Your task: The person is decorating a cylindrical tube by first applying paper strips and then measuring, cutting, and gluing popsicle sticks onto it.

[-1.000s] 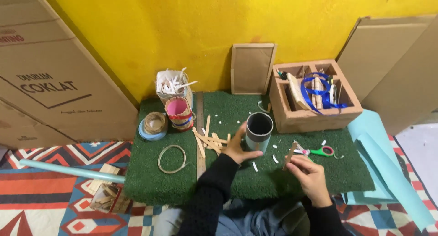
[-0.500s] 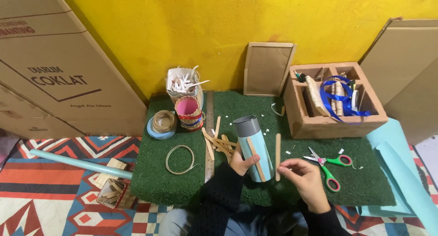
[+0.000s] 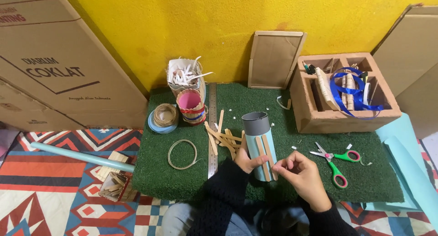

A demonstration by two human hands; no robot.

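Nearest the camera, the left hand [image 3: 247, 162] grips the lower part of a pale blue tube [image 3: 261, 147] with a grey open top, its fingers wrapped around the side and the thumb laid across two wooden sticks [image 3: 265, 156] that run lengthwise along the tube's face; the tube lies tilted on the green turf mat [image 3: 319, 181], near its front edge and about the middle. The right hand [image 3: 305, 175] is just beside the tube's lower right, fingers curled in close with the fingertips pinched at the end of the sticks, though whether it grips one of them cannot be told. To the right on the mat lie scissors [image 3: 335, 160] with green and pink handles, blades slightly apart. Left of the tube stands a steel ruler [image 3: 212, 131] running front to back, a loose pile of wooden craft sticks [image 3: 220, 134] between it and the tube, and a ring of cord [image 3: 182, 154] further left. Beyond these sit a spool of twine [image 3: 164, 116] on a blue disc, a pink cup [image 3: 190, 106] clad in sticks, and a container of white paper strips [image 3: 185, 76]. At the far right a wooden box [image 3: 315, 119] holds blue ribbon [image 3: 353, 90], and a small wooden frame [image 3: 273, 60] leans on the yellow wall [image 3: 228, 17]
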